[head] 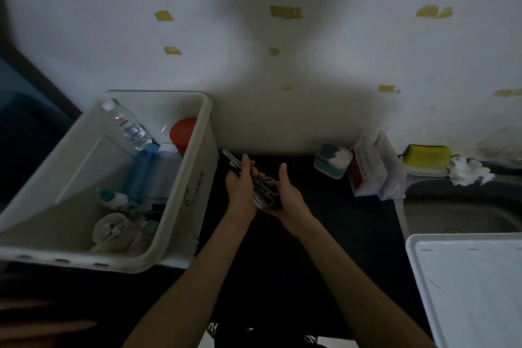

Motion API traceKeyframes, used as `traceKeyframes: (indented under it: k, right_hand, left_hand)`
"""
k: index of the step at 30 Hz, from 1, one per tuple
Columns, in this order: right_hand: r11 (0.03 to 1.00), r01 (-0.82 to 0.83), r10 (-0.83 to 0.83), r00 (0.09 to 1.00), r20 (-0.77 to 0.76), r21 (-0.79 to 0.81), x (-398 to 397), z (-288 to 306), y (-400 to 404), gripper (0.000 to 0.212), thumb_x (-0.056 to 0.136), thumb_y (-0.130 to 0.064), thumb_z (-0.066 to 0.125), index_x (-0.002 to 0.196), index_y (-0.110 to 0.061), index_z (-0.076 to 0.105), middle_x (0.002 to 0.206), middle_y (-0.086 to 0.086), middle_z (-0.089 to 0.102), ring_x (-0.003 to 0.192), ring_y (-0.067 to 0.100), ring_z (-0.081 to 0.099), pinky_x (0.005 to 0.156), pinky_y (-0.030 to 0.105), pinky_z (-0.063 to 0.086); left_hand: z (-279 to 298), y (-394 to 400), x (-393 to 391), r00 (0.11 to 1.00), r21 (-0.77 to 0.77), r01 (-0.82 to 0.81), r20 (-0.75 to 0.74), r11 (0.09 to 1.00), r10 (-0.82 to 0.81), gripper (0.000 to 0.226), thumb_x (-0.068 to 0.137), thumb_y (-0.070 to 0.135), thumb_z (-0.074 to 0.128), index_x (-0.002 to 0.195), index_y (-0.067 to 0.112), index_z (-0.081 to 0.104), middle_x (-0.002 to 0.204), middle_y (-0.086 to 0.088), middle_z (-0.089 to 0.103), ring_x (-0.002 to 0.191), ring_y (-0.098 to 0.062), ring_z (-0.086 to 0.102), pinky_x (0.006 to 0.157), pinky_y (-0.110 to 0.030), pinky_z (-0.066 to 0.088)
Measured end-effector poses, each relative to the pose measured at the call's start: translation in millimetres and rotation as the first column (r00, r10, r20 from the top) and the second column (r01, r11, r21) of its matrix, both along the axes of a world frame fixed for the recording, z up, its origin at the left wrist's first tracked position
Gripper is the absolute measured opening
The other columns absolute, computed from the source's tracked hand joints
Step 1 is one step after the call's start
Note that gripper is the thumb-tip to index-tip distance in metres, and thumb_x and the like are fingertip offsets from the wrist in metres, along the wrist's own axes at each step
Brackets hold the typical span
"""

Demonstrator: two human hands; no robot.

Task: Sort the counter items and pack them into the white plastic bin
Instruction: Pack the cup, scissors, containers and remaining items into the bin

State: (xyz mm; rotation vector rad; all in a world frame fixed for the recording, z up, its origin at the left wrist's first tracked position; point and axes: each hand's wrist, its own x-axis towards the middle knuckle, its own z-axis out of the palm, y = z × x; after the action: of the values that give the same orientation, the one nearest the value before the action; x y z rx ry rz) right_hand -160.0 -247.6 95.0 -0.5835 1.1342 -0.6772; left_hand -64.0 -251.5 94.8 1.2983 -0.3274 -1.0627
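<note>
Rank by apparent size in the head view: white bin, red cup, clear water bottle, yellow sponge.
1. white bin
2. clear water bottle
3. yellow sponge and red cup look alike; the bin wall partly hides the cup, so unranked.

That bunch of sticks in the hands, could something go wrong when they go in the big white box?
Maybe. The bundle of long dark and grey utensils is loose, held between the left hand and right hand, so a piece could slip onto the dark counter. The white bin already holds a clear bottle lying slanted and other items, so the bundle might not settle flat. The picture is dim and blurry, so it is hard to tell exactly what the pieces are.
</note>
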Motion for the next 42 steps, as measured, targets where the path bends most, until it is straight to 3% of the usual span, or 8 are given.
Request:
traceKeyframes:
  k: [7,12,16,21,25,32,39,42]
  right_hand:
    - [0.955,-0.256,0.267,0.962,0.053,-0.149,37.6,37.8,2.0,0.061,0.092,-0.066,0.039,0.118,-0.018,0.068,0.109,0.004,0.074,0.098,0.019,0.07,0.073,0.033,0.058]
    - [0.912,-0.349,0.364,0.931,0.028,-0.216,89.3,57.2,5.6,0.054,0.093,-0.065,0.04,0.11,-0.023,0.07,0.102,-0.001,0.076,0.093,0.015,0.071,0.081,0.036,0.058]
    - [0.902,-0.287,0.284,0.957,-0.058,-0.323,136.1,62.5,5.3,0.057,0.091,-0.064,0.048,0.11,-0.016,0.071,0.1,0.002,0.075,0.087,0.016,0.071,0.064,0.027,0.054]
    - [0.885,-0.199,0.114,0.969,-0.217,-0.422,194.8,67.8,3.5,0.068,0.076,-0.075,0.056,0.107,-0.015,0.066,0.101,0.003,0.072,0.094,0.021,0.07,0.083,0.041,0.059]
    - [0.823,-0.235,0.107,0.958,-0.265,-0.518,228.1,78.6,4.2,0.051,0.091,-0.058,0.055,0.117,-0.014,0.06,0.106,-0.002,0.067,0.093,0.012,0.067,0.067,0.023,0.058]
    - [0.947,-0.204,0.194,0.979,-0.065,-0.248,285.7,81.3,4.3,0.049,0.092,-0.047,0.06,0.12,-0.006,0.058,0.112,0.013,0.068,0.089,0.022,0.069,0.06,0.028,0.056]
    - [0.943,-0.192,0.139,0.97,-0.201,-0.273,301.7,69.8,-9.8,0.046,0.093,-0.036,0.063,0.118,0.003,0.059,0.086,0.007,0.061,0.068,0.016,0.06,0.051,0.023,0.052]
    - [0.924,-0.219,0.133,0.953,-0.273,-0.312,299.9,65.4,-19.1,0.043,0.093,-0.034,0.064,0.118,0.001,0.062,0.089,0.007,0.062,0.072,0.014,0.061,0.053,0.023,0.054]
  left_hand:
    - [41.4,11.5,49.0,0.955,-0.036,-0.139,0.261,0.99,0.143,0.039,0.097,0.045,0.051,0.078,0.012,0.059,0.063,-0.001,0.061,0.062,-0.016,0.064,0.067,-0.035,0.056]
    - [64.1,20.0,96.6,0.878,-0.085,-0.202,0.426,0.976,0.219,0.044,0.098,0.046,0.05,0.074,0.01,0.059,0.066,-0.003,0.062,0.063,-0.014,0.062,0.065,-0.029,0.053]
    - [78.0,22.6,137.5,0.947,-0.135,-0.194,0.232,0.972,0.221,0.045,0.098,0.039,0.054,0.057,0.019,0.057,0.057,0.0,0.059,0.06,-0.017,0.059,0.069,-0.039,0.054]
    - [99.5,19.1,196.0,0.967,-0.221,-0.146,-0.236,0.964,0.092,0.04,0.098,0.035,0.056,0.063,0.017,0.045,0.052,0.002,0.046,0.049,-0.013,0.054,0.059,-0.031,0.052]
    - [102.6,17.1,248.1,0.935,-0.291,-0.166,-0.35,0.942,0.056,0.042,0.097,0.041,0.056,0.062,0.021,0.04,0.046,0.007,0.037,0.043,-0.009,0.042,0.055,-0.027,0.045]
    - [100.0,17.6,298.5,0.975,-0.226,-0.134,-0.206,0.965,0.088,0.047,0.091,0.048,0.062,0.058,0.018,0.045,0.052,-0.001,0.046,0.048,-0.014,0.047,0.055,-0.029,0.048]
    - [63.4,17.1,350.4,0.994,-0.04,0.101,0.034,0.994,-0.099,0.034,0.093,0.04,0.061,0.072,0.014,0.065,0.084,-0.005,0.071,0.078,-0.017,0.067,0.076,-0.033,0.054]
    - [46.5,14.3,373.8,0.979,-0.003,0.204,0.026,0.979,-0.204,0.025,0.093,0.033,0.062,0.096,0.009,0.07,0.098,-0.006,0.072,0.084,-0.016,0.067,0.062,-0.025,0.051]
